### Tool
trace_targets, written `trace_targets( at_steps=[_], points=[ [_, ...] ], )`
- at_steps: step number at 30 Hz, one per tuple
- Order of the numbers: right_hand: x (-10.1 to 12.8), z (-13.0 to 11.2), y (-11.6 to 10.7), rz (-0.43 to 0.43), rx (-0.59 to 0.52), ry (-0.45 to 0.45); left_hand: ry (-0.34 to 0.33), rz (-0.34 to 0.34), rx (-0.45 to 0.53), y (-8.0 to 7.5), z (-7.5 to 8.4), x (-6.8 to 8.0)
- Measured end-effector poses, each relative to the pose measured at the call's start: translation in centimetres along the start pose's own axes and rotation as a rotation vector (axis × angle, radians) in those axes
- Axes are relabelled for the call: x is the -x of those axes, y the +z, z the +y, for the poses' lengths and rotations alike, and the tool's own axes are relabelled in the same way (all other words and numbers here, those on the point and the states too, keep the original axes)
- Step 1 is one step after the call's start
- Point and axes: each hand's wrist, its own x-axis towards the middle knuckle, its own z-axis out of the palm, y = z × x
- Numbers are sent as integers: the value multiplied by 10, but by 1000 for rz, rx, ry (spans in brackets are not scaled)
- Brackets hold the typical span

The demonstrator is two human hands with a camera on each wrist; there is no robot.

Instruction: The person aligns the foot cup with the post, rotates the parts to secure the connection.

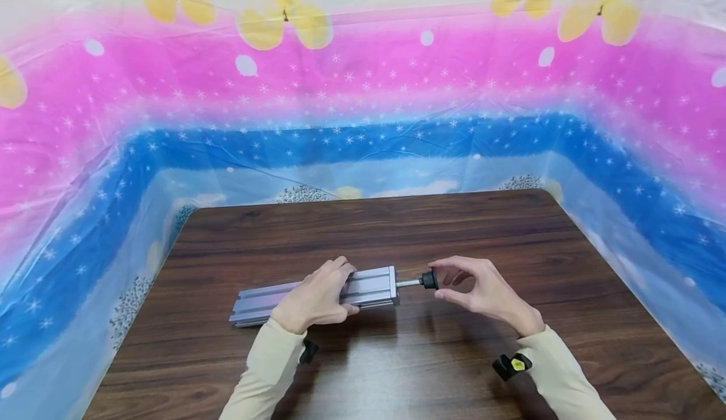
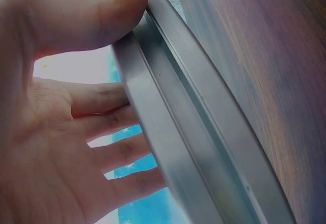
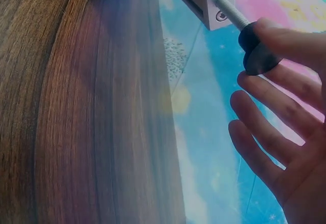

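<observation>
My left hand (image 1: 319, 295) grips a silver slotted aluminium profile (image 1: 371, 286) around its middle, thumb on the near side and fingers over the far side. In the left wrist view the thumb presses along the groove of the profile (image 2: 178, 96). A plate (image 3: 216, 5) with screws caps the profile's right end, and a threaded rod (image 1: 409, 282) sticks out of it. On the rod's outer end sits a black levelling foot (image 1: 430, 279). My right hand (image 1: 482, 287) pinches this foot (image 3: 257, 56) between thumb and fingertips; its other fingers are spread.
Beneath the hands is a dark wood-grain table (image 1: 454, 231). A pink and blue patterned cloth (image 1: 363, 136) hangs around its back and sides. Each wrist wears a black strap, the right strap (image 1: 510, 366) with a yellow mark.
</observation>
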Motion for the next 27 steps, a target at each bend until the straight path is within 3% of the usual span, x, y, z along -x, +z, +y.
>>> trace_targets(
  at_steps=[27],
  points=[
    [-9,-2,5,-40,-17,158,-4,-6,5,0,-2,1]
  ],
)
